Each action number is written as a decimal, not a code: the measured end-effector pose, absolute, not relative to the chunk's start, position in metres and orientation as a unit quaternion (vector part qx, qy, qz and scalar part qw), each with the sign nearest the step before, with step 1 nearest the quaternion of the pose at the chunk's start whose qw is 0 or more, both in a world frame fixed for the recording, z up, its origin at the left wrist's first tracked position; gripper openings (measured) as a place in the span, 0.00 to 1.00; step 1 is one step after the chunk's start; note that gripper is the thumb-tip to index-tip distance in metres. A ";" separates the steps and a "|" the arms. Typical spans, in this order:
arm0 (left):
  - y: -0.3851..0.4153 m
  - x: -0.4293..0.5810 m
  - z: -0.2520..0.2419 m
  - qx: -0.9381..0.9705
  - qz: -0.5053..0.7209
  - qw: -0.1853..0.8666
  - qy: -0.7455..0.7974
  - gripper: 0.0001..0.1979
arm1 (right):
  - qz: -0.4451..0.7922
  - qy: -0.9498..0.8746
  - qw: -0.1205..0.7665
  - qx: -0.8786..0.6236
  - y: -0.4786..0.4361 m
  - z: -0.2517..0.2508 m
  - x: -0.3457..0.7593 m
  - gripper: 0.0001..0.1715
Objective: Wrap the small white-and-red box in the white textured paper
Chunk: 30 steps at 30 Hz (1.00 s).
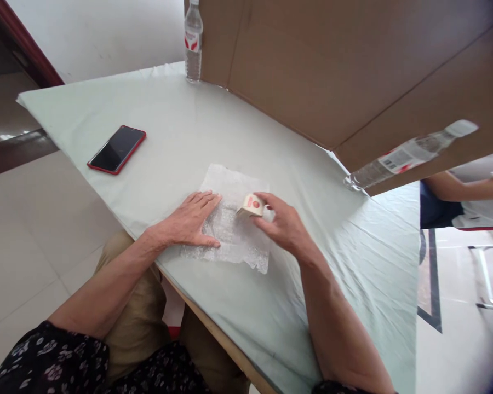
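Observation:
A sheet of bubble wrap [234, 183] lies spread on the cloth-covered table [172, 120]. My left hand [195, 219] rests on its left part, palm down with the fingers stretched. In my right hand [281, 221] is a small cream-coloured box [253, 204] with red print, gripped between thumb and fingers over the sheet's right half. The box is tilted, and my fingers hide its right side. Whether it touches the bubble wrap, I cannot tell.
A phone in a red case [117, 149] lies at the left. Tall brown cardboard panels [291, 65] stand along the back, with one water bottle [193, 49] at their left end and another [406, 158] at the right. Beyond them shows another person's arm [456, 186].

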<state>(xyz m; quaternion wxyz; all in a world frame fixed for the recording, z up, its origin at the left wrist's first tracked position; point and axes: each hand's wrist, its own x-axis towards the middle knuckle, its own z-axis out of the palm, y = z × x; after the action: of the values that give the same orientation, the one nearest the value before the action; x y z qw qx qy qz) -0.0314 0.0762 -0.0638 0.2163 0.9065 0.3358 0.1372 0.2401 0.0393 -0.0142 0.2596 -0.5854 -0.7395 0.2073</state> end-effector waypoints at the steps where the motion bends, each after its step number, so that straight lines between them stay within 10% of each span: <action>1: 0.076 -0.031 -0.064 0.906 0.138 0.213 0.339 0.57 | 0.201 -0.718 0.278 -0.605 0.038 -0.010 0.251 0.26; 11: 0.074 -0.028 -0.062 0.898 0.131 0.205 0.367 0.59 | 0.030 -0.574 0.295 -0.763 -0.005 -0.035 0.329 0.40; 15: 0.074 -0.027 -0.060 0.902 0.112 0.186 0.372 0.60 | -0.024 -0.668 0.344 -0.660 -0.006 -0.022 0.283 0.29; 30: 0.083 -0.045 -0.052 0.904 0.028 0.157 0.397 0.61 | 0.077 -0.807 0.111 -0.575 0.021 -0.067 0.222 0.50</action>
<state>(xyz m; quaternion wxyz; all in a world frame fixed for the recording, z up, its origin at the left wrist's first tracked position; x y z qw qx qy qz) -0.0451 0.0825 -0.0523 0.1571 0.9040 0.3965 0.0283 0.2224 0.0210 -0.0674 0.1108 -0.5747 -0.8072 0.0766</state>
